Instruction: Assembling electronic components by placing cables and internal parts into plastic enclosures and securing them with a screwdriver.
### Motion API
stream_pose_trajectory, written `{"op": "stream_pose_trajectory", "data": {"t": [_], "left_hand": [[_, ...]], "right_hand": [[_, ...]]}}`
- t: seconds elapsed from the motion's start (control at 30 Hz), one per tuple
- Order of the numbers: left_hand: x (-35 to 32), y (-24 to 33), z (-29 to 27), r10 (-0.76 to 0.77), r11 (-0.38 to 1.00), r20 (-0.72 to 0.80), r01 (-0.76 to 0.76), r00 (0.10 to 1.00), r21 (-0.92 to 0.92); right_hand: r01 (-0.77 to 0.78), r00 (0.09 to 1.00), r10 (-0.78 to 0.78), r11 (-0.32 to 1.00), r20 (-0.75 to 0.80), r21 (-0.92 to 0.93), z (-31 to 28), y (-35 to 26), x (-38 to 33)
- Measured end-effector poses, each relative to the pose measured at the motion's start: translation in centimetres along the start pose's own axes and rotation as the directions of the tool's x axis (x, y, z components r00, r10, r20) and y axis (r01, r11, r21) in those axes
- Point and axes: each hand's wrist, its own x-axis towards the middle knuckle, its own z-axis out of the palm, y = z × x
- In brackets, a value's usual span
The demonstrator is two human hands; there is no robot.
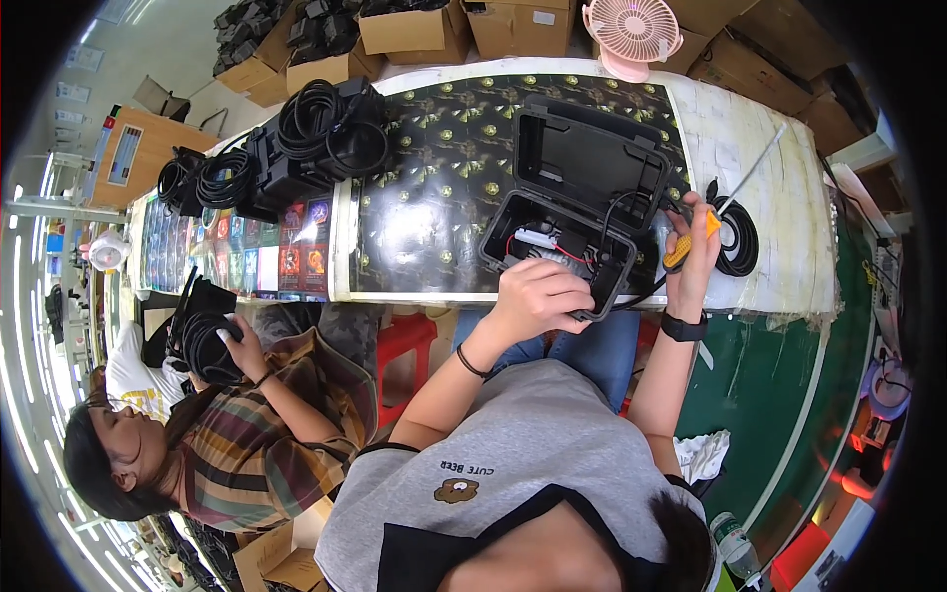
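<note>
A black plastic case [623, 259] lies open on the table in front of me, its lid [590, 156] tipped back. Inside are a white part [536, 239], red wires and a black cable. My left hand [543, 294] is curled over the case's near wall; its fingertips are partly hidden. To the right of the case, my right hand [696, 247] grips a screwdriver [679, 255] by its yellow and orange handle. The long metal shaft points up and away to the right. A coiled black cable [740, 237] lies just beyond that hand.
Black boxes with coiled cables [314, 128] stand at the table's left. A pink fan [631, 32] sits at the far edge, with cardboard boxes [414, 32] behind. On my left a seated person holds a cable coil [205, 347]. A red stool [406, 360] stands between us.
</note>
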Motion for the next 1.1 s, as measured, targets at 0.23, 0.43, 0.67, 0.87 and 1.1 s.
{"op": "stream_pose_trajectory", "data": {"t": [0.23,0.43,0.67,0.87,1.1], "left_hand": [[-0.1,0.0,0.0,0.019,1.0,0.078,-0.017,0.997,-0.021],[1.3,0.1,0.7,-0.006,1.0,0.108,0.006,0.994,0.006],[2.7,-0.2,2.5,-0.042,0.998,0.18,0.034,0.983,0.049],[1.8,-0.5,2.9,-0.022,0.997,0.189,0.008,0.982,0.075],[1.0,-0.1,4.0,0.125,0.973,0.02,-0.126,0.992,0.195]], "right_hand": [[-0.095,0.968,0.113,0.991,0.222,-0.09,0.8,-2.3,1.0],[-0.226,0.969,0.248,0.909,0.019,-0.351,1.3,-2.5,2.9],[-0.385,0.923,0.364,0.894,-0.127,-0.231,0.6,-1.2,5.1],[-0.154,0.984,0.17,0.965,0.059,-0.212,1.1,-4.0,4.1],[0.144,0.936,0.013,0.897,0.351,-0.417,2.7,-5.9,1.4]]}}
